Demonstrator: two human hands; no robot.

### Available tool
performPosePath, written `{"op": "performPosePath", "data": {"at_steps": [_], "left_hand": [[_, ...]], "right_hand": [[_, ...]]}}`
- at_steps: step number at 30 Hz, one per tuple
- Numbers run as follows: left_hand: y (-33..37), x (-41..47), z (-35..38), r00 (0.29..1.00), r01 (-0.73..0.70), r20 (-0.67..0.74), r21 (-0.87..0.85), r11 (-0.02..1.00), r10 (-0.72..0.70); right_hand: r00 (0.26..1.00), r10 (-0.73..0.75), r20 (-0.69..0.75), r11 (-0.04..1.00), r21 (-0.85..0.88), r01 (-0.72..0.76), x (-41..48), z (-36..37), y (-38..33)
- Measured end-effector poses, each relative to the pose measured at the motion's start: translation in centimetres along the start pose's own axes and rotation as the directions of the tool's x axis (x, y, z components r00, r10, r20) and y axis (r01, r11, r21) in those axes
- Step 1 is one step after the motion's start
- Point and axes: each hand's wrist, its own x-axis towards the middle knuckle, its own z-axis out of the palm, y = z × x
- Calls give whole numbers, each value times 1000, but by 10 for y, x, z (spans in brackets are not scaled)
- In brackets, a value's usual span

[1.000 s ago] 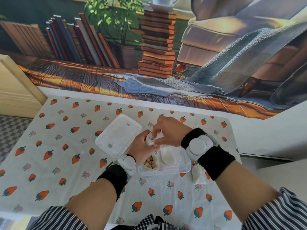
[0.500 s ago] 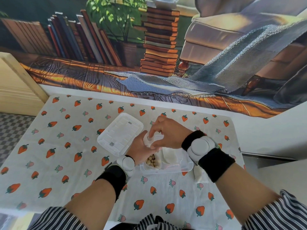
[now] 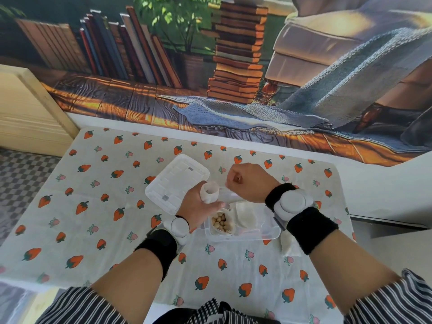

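1. Well, the left hand [image 3: 198, 206] gripped a small white pouch [image 3: 209, 191], fingers curled round its lower half. It was held above the table [image 3: 93, 206], between the lid and the clear box.
2. The pouch stood nearly upright, long axis vertical, with its open mouth pointing up towards my camera.
3. The right hand [image 3: 247, 182] was closed into a fist just beside the pouch and seemed to pinch a thin white string [image 3: 227, 181] at its fingertips.
4. Below the hands sat the clear box [image 3: 268, 233]. It held an open pouch of pale beans [image 3: 221, 223] at its left end and flat white pouches beside that.
5. The box's lid [image 3: 177, 181] lay flat on the table, touching the left hand's far side.
6. Another flat pouch [image 3: 288, 246] lay on the table right of the box, partly hidden by my right wrist.
7. A small grey tag [image 3: 165, 197] on the lid was too small to read.
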Motion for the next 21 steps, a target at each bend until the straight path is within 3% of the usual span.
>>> {"op": "performPosePath", "data": {"at_steps": [4, 6, 10, 21], "left_hand": [[-7, -1, -6, 999, -13, -34, 72, 997, 16], [-8, -2, -7, 999, -10, -31, 94, 996, 12], [-10, 1, -10, 999, -2, -34, 124, 992, 6], [-7, 10, -8, 998, -69, 13, 242, 968, 68]], "right_hand": [[931, 157, 329, 984, -137, -117, 5, 45, 8], [896, 190, 402, 971, -215, -110, 9, 71, 11], [888, 206, 412, 942, -329, -65, 17, 121, 21], [913, 173, 370, 965, -249, -82, 25, 154, 35]]}}
